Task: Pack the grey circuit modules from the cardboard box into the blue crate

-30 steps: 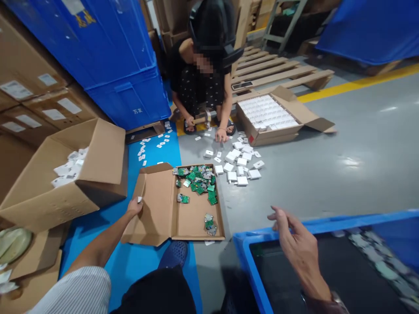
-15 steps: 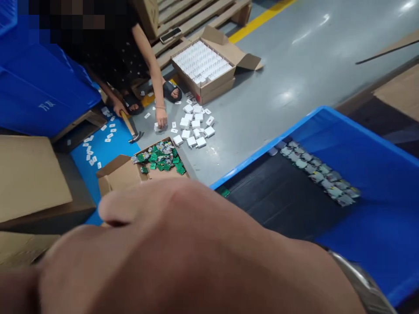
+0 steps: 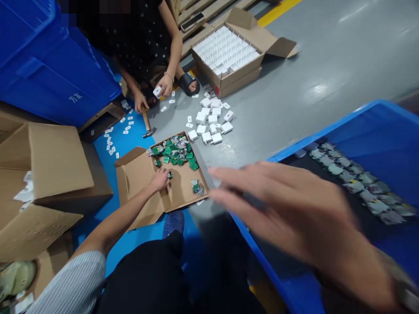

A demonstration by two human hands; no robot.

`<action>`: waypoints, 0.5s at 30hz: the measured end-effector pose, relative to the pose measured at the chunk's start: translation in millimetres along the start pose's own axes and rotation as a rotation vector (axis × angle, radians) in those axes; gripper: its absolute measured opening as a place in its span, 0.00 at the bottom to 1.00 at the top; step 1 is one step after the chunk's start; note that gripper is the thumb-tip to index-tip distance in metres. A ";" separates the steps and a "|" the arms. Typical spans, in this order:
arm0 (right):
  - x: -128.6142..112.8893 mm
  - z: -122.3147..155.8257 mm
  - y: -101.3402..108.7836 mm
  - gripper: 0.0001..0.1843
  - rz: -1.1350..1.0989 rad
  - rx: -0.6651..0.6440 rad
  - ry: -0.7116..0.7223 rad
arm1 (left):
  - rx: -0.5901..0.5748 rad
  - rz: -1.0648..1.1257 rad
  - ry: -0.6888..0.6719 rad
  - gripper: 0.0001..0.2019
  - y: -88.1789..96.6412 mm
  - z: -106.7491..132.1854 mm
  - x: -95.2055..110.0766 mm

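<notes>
My left hand (image 3: 159,180) reaches into a shallow cardboard box (image 3: 178,198), its fingers closed on a small green circuit board (image 3: 170,175). Farther back in that box is a pile of green circuit boards (image 3: 176,150) with grey metal parts; a small cluster of boards (image 3: 197,187) sits near its right edge. Large and blurred in the foreground, my right hand (image 3: 288,209) hovers by the rim of a blue bin (image 3: 258,257). Its fingers are stretched out, and I see nothing held. Inside the bin, rows of boards with grey parts (image 3: 360,179) lie on a dark surface.
A co-worker's hand (image 3: 165,85) holds a white charger casing; the other grips a hammer (image 3: 148,122). White chargers (image 3: 212,115) and small white caps lie on the floor. Beyond stands a carton (image 3: 240,80) of white chargers. Blue crates and an open carton (image 3: 62,157) are at left.
My right hand has moved right, away from the front of the view, uncovering the box and my left hand. The co-worker has lifted a white casing. The view has shifted.
</notes>
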State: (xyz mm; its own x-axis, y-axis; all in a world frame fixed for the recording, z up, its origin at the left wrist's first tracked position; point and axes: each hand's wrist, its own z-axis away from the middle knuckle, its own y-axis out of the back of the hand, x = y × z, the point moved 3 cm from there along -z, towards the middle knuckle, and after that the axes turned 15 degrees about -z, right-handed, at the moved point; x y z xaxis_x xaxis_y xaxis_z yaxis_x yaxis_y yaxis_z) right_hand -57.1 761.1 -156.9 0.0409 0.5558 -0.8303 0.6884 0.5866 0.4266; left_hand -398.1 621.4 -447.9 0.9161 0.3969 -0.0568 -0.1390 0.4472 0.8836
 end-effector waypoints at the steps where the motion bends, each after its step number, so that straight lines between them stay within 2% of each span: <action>1: 24.1 -2.6 2.6 0.12 0.089 -0.007 0.044 | -0.009 0.002 0.010 0.20 -2.2 -1.2 1.8; 2: 51.4 -2.3 4.1 0.14 0.177 0.003 0.042 | -0.017 0.008 0.019 0.21 -3.9 -2.2 3.3; 5: 130.3 11.3 -1.5 0.18 0.331 0.013 -0.107 | -0.042 0.051 0.027 0.22 -6.7 -5.2 9.5; 7: 164.4 23.4 -11.3 0.19 0.327 0.031 -0.232 | -0.065 0.099 0.003 0.21 -7.1 -7.5 17.7; 10: 181.7 33.3 -28.5 0.19 0.393 0.052 -0.314 | -0.096 0.182 -0.068 0.19 -9.1 -10.0 42.4; 15: 180.1 32.3 -42.5 0.19 0.494 0.070 -0.307 | -0.117 0.284 -0.176 0.24 -23.2 -3.6 106.6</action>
State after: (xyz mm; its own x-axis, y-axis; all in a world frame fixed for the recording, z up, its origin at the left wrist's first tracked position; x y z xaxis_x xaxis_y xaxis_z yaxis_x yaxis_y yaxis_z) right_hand -55.5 817.3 -336.1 0.5700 0.5510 -0.6095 0.5803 0.2552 0.7734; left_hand -298.5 656.2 -476.2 0.8841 0.3788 0.2738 -0.4304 0.4316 0.7928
